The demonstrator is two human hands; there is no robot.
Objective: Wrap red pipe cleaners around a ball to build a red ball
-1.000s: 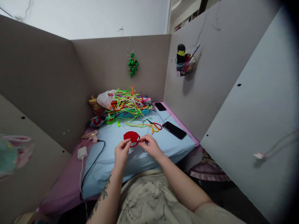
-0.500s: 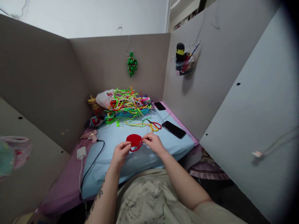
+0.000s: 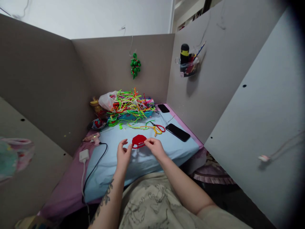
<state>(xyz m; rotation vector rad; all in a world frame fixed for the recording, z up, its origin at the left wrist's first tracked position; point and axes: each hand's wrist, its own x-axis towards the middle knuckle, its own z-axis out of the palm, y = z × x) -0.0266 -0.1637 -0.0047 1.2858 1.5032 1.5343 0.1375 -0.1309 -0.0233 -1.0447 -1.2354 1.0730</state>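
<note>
A flat, rounded red pipe-cleaner piece (image 3: 139, 139) is held up over the blue cloth, with a loop of red strand along its lower edge. My right hand (image 3: 154, 147) pinches its right side between thumb and fingertips. At the left side, my left hand (image 3: 124, 152) has its thumb and fingers spread, the thumb close to the red edge; whether it touches, I cannot tell. Beyond the piece lie scissors (image 3: 157, 128) with red and yellow handles, beside loose yellow and green pipe cleaners (image 3: 140, 127).
A blue tray (image 3: 128, 118) at the back is heaped with colourful pipe cleaners (image 3: 131, 101). Two phones (image 3: 178, 132) lie at the right. A pink glue gun (image 3: 95, 137), a white adapter (image 3: 84, 156) and cables are at the left. Partitions surround the table, with a cup (image 3: 189, 68) hanging right.
My left hand has let go of the red piece and spread its fingers. The piece has shifted slightly up and right, still pinched by my right hand.
</note>
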